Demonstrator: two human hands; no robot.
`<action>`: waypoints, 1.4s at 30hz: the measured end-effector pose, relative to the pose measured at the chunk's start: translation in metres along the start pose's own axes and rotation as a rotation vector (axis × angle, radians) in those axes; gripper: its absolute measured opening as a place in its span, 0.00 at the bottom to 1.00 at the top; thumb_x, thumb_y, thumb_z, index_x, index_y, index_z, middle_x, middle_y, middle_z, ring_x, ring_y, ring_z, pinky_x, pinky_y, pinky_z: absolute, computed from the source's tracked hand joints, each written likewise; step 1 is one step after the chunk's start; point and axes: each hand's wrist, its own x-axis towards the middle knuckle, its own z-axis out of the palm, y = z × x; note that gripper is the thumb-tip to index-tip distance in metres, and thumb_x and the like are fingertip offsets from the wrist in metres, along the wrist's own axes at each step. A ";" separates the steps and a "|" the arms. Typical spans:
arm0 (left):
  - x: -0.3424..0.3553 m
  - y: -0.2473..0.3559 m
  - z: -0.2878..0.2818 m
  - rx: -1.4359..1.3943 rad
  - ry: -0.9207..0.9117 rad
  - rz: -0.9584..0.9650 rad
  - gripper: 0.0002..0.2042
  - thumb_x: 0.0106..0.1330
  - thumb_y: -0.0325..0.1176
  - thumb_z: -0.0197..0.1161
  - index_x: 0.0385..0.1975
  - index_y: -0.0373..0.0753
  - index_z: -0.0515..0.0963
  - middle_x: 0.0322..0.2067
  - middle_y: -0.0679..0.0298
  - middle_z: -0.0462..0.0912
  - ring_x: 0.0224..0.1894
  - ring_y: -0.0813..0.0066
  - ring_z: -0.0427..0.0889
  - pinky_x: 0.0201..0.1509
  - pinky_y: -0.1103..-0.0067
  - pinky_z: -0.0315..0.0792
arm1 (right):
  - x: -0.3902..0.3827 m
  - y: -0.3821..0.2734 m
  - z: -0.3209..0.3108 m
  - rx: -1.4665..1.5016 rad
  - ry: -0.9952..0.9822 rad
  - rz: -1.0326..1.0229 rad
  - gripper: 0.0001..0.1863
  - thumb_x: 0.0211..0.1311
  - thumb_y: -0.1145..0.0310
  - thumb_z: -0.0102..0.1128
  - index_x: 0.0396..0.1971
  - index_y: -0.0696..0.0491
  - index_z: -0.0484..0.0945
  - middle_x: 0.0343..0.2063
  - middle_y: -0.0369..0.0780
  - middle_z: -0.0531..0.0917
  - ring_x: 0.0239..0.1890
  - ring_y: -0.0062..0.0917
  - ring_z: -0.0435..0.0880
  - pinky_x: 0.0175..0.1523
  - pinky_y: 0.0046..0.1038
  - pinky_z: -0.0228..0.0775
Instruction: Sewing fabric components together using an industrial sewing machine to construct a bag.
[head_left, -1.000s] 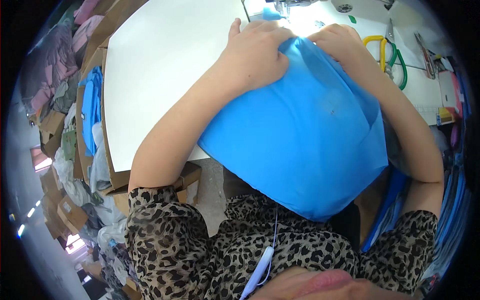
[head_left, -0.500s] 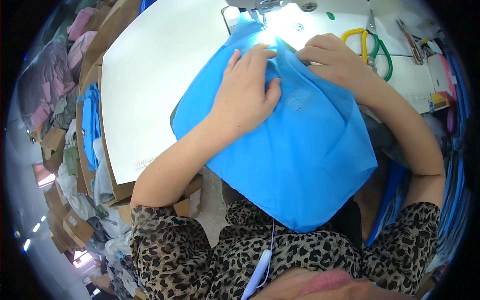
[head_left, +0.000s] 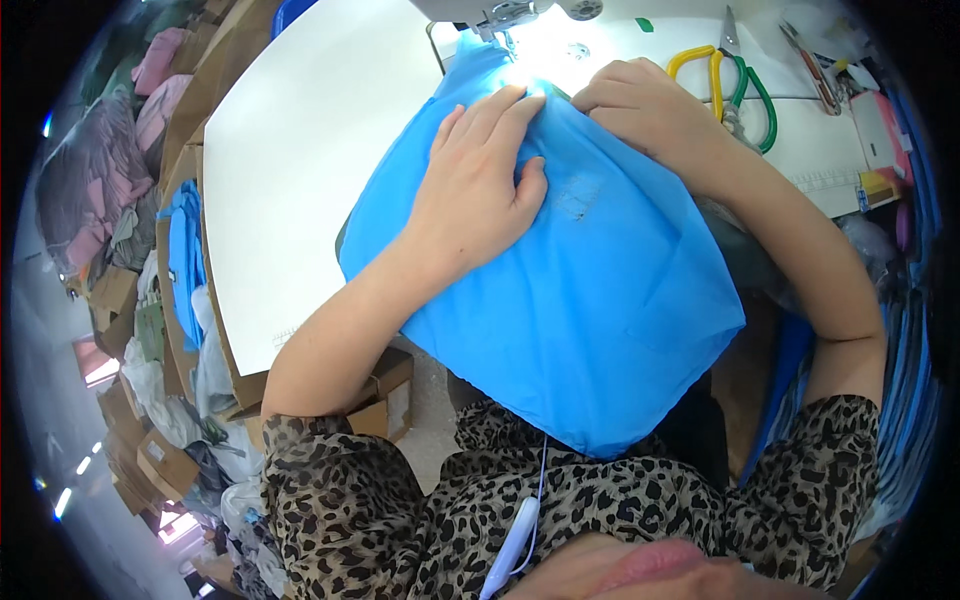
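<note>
A large blue fabric piece (head_left: pixel 600 300) spreads from under the sewing machine's lit presser foot (head_left: pixel 508 48) down toward my lap. My left hand (head_left: pixel 480 180) lies on it just below the needle area, palm down, fingers slightly apart and thumb out to the side. Right of it, my right hand (head_left: pixel 635 110) has its fingers curled over the fabric's upper edge, pinching it; the fingertips are partly hidden. Yellow-and-green handled scissors (head_left: pixel 760 110) lie beyond my right hand, with a slim metal tool (head_left: pixel 810 70) beside them.
The white table (head_left: pixel 280 150) extends left, bordered by cardboard with folded blue fabric (head_left: pixel 185 260). Bags of pink and grey material (head_left: pixel 95 190) and boxes (head_left: pixel 165 460) are piled at the far left. Small pink-cased items (head_left: pixel 880 130) sit at the right, above hanging blue strips (head_left: pixel 900 370).
My left hand has slid down and left from the needle, its fingers now flatter on the fabric. The fabric's upper part has shifted left, and my right hand has moved slightly left with it.
</note>
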 end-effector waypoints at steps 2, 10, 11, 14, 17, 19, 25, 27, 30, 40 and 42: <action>0.004 -0.001 -0.004 -0.019 0.012 0.011 0.21 0.64 0.31 0.56 0.59 0.38 0.70 0.61 0.55 0.72 0.63 0.55 0.69 0.70 0.61 0.57 | 0.001 -0.001 -0.001 0.054 -0.033 0.020 0.08 0.59 0.69 0.59 0.39 0.50 0.78 0.45 0.35 0.81 0.53 0.28 0.75 0.59 0.34 0.63; 0.012 -0.004 0.002 0.161 -0.036 0.004 0.17 0.66 0.36 0.55 0.54 0.45 0.77 0.57 0.55 0.74 0.62 0.56 0.69 0.68 0.63 0.58 | 0.001 -0.001 0.003 0.018 -0.042 0.042 0.07 0.57 0.73 0.59 0.37 0.50 0.78 0.46 0.35 0.81 0.53 0.28 0.76 0.60 0.34 0.63; 0.012 -0.004 0.003 0.159 -0.036 0.003 0.17 0.66 0.36 0.55 0.54 0.45 0.77 0.57 0.55 0.74 0.62 0.56 0.69 0.68 0.63 0.58 | 0.001 -0.001 0.003 0.014 -0.037 0.040 0.07 0.57 0.73 0.59 0.37 0.50 0.77 0.46 0.35 0.81 0.53 0.28 0.76 0.60 0.34 0.63; 0.012 -0.005 0.005 0.157 -0.005 -0.003 0.17 0.65 0.37 0.56 0.54 0.45 0.77 0.55 0.54 0.75 0.61 0.55 0.70 0.67 0.62 0.59 | 0.003 -0.001 0.000 0.015 -0.043 0.047 0.07 0.57 0.74 0.59 0.37 0.50 0.77 0.46 0.35 0.81 0.53 0.28 0.76 0.60 0.34 0.62; 0.012 -0.008 0.004 0.122 0.022 -0.005 0.17 0.64 0.36 0.56 0.53 0.44 0.78 0.55 0.53 0.75 0.60 0.54 0.70 0.67 0.62 0.60 | 0.003 -0.001 0.002 0.015 -0.028 0.036 0.08 0.56 0.74 0.59 0.37 0.50 0.77 0.45 0.34 0.80 0.52 0.28 0.75 0.60 0.34 0.62; 0.014 -0.011 0.005 0.091 0.006 0.014 0.17 0.63 0.34 0.56 0.52 0.44 0.78 0.55 0.52 0.75 0.60 0.53 0.71 0.67 0.62 0.61 | 0.004 -0.003 0.003 0.024 -0.034 0.056 0.09 0.55 0.75 0.59 0.37 0.50 0.77 0.45 0.34 0.80 0.51 0.28 0.75 0.59 0.35 0.62; 0.024 -0.035 0.000 0.161 -0.042 0.035 0.18 0.61 0.32 0.56 0.52 0.42 0.78 0.56 0.53 0.75 0.59 0.54 0.73 0.68 0.63 0.61 | 0.017 -0.010 0.020 -0.055 -0.034 0.170 0.11 0.54 0.76 0.59 0.39 0.50 0.78 0.45 0.34 0.80 0.51 0.28 0.75 0.57 0.35 0.63; 0.023 -0.036 -0.002 0.167 -0.061 0.033 0.18 0.61 0.31 0.55 0.52 0.41 0.78 0.57 0.54 0.75 0.60 0.56 0.73 0.68 0.63 0.60 | 0.019 -0.013 0.022 -0.075 -0.043 0.190 0.12 0.54 0.76 0.58 0.40 0.50 0.78 0.45 0.34 0.80 0.51 0.28 0.75 0.56 0.35 0.63; 0.018 -0.027 -0.001 0.264 -0.059 0.034 0.18 0.63 0.31 0.54 0.53 0.40 0.77 0.56 0.54 0.76 0.60 0.56 0.72 0.70 0.63 0.58 | 0.017 -0.014 0.022 -0.098 -0.019 0.204 0.12 0.56 0.75 0.57 0.41 0.49 0.79 0.46 0.35 0.79 0.52 0.28 0.75 0.57 0.34 0.63; -0.003 -0.017 0.003 -0.085 0.028 -0.043 0.16 0.64 0.29 0.57 0.51 0.38 0.72 0.55 0.55 0.76 0.59 0.54 0.73 0.71 0.59 0.56 | 0.014 -0.021 0.001 -0.071 -0.041 -0.067 0.08 0.55 0.72 0.56 0.35 0.51 0.80 0.44 0.34 0.79 0.50 0.27 0.74 0.57 0.31 0.63; -0.002 -0.016 0.004 -0.083 0.046 -0.030 0.15 0.62 0.29 0.57 0.49 0.38 0.73 0.53 0.54 0.76 0.57 0.53 0.74 0.70 0.55 0.56 | 0.012 -0.019 0.002 -0.029 -0.040 -0.045 0.07 0.55 0.72 0.56 0.35 0.51 0.80 0.43 0.34 0.79 0.49 0.27 0.74 0.56 0.31 0.63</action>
